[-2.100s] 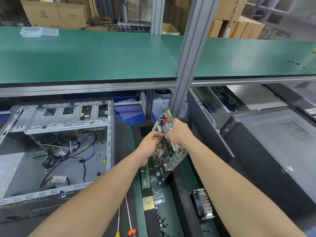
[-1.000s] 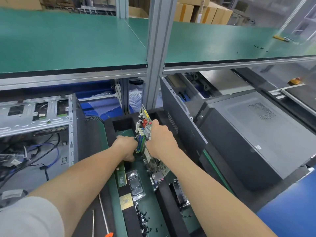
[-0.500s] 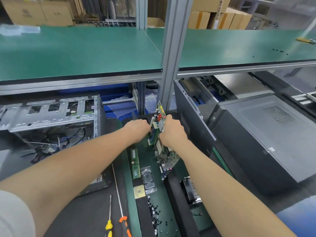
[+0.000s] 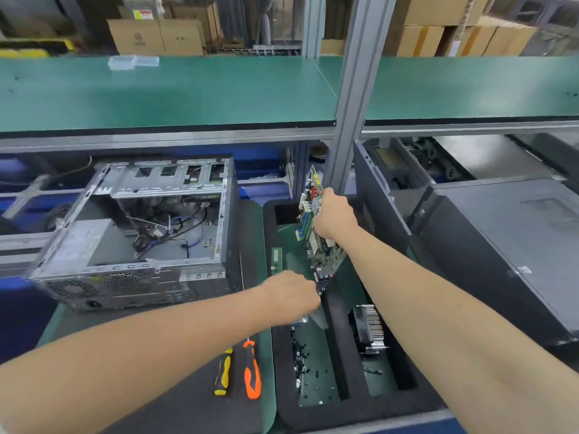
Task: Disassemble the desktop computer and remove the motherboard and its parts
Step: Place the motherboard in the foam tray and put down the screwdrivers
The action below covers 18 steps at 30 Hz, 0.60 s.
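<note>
In the head view, the motherboard (image 4: 322, 255) is held on edge, tilted, over the black foam tray (image 4: 338, 358) in the middle of the table (image 4: 268, 377). Its upper part is gripped by the right hand (image 4: 333, 214), whose fingers are curled over the board's top edge. Its lower end is seen down at the tray, just beside the left hand (image 4: 291, 297). The left hand's fingers are curled under near that lower corner. Whether anything is pinched in them, or the board is touched, cannot be told.

A memory stick (image 4: 276, 260) is laid flat in the tray's far left part. Small dark screws (image 4: 305, 364) are scattered in the compartment toward the front edge. A finned cooler with its fan (image 4: 369, 330) is set in the tray's right compartment.

The opened computer case (image 4: 141, 233) is placed on its side on the left part of the table. Loose cables (image 4: 169, 233) are seen inside it. A yellow-handled screwdriver (image 4: 223, 374) and an orange-handled screwdriver (image 4: 252, 371) are laid side by side near the front edge, between the case and the tray. Closed black cases (image 4: 501, 245) are stood at the right side. A green shelf (image 4: 188, 92) is carried above on a metal post (image 4: 357, 89), with cardboard boxes (image 4: 156, 36) behind it.
</note>
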{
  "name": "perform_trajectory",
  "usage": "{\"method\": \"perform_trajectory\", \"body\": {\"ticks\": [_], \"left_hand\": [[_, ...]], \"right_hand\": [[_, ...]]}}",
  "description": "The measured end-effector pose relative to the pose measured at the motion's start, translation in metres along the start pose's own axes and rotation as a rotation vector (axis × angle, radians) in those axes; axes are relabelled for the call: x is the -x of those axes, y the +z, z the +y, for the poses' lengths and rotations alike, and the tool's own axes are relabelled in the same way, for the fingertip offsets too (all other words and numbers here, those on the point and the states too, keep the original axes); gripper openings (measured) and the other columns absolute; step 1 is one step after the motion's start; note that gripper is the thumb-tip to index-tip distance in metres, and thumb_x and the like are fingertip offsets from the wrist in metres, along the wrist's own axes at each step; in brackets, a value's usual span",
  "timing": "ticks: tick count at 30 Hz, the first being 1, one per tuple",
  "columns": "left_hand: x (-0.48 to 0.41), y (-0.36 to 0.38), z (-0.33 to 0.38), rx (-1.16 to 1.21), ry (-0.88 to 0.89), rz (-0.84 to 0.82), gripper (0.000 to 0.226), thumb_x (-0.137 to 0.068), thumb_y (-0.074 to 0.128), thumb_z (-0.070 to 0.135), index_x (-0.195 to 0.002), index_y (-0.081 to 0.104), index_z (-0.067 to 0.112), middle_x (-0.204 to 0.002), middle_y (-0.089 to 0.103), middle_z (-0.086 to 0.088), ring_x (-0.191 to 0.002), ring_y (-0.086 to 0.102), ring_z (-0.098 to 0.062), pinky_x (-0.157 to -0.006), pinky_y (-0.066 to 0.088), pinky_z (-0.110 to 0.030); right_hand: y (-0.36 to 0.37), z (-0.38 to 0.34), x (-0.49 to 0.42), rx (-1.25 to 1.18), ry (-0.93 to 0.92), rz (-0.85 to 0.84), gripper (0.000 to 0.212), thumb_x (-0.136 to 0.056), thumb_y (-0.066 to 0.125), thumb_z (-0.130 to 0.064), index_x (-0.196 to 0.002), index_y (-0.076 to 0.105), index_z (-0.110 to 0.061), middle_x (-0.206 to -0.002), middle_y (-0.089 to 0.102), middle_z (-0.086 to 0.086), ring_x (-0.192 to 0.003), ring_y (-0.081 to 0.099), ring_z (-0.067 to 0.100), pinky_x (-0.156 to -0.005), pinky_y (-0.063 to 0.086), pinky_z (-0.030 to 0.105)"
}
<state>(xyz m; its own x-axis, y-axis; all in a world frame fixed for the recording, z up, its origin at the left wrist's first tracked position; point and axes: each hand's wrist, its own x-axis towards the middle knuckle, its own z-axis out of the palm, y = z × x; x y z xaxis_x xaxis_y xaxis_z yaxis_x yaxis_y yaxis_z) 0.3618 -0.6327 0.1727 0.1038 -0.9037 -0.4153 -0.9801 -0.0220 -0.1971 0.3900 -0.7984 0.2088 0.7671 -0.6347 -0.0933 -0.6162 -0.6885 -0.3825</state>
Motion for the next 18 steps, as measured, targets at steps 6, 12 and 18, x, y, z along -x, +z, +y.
{"method": "perform_trajectory", "body": {"ticks": [6, 12, 18], "left_hand": [[0.002, 0.053, 0.087, -0.102, 0.042, -0.084, 0.016, -0.090, 0.070, 0.003, -0.105, 0.073, 0.008, -0.105, 0.074, -0.014, -0.104, 0.068, -0.035, -0.096, 0.051, -0.058], [-0.004, 0.073, 0.094, -0.012, 0.064, -0.206, 0.032, -0.107, 0.054, 0.037, -0.110, 0.069, 0.009, -0.106, 0.072, -0.012, -0.100, 0.069, -0.031, -0.104, 0.044, -0.047], [-0.009, 0.075, 0.054, 0.263, 0.027, -0.021, 0.038, -0.111, 0.036, 0.030, -0.105, 0.069, 0.011, -0.104, 0.073, -0.014, -0.098, 0.069, -0.036, -0.091, 0.052, -0.046]], "right_hand": [[0.006, 0.005, 0.009, -0.013, -0.027, 0.033, 0.036, -0.091, 0.067, -0.010, -0.110, 0.037, -0.013, -0.077, 0.040, 0.003, -0.062, 0.045, 0.019, -0.051, 0.037, 0.035], [0.010, 0.010, 0.003, -0.047, -0.004, 0.022, 0.033, -0.092, 0.065, -0.008, -0.113, 0.040, -0.012, -0.094, 0.051, 0.010, -0.080, 0.056, 0.031, -0.059, 0.042, 0.037], [0.018, 0.009, -0.023, -0.139, 0.059, 0.010, 0.035, -0.092, 0.067, -0.011, -0.119, 0.045, -0.010, -0.109, 0.058, 0.014, -0.091, 0.060, 0.035, -0.067, 0.049, 0.041]]}}
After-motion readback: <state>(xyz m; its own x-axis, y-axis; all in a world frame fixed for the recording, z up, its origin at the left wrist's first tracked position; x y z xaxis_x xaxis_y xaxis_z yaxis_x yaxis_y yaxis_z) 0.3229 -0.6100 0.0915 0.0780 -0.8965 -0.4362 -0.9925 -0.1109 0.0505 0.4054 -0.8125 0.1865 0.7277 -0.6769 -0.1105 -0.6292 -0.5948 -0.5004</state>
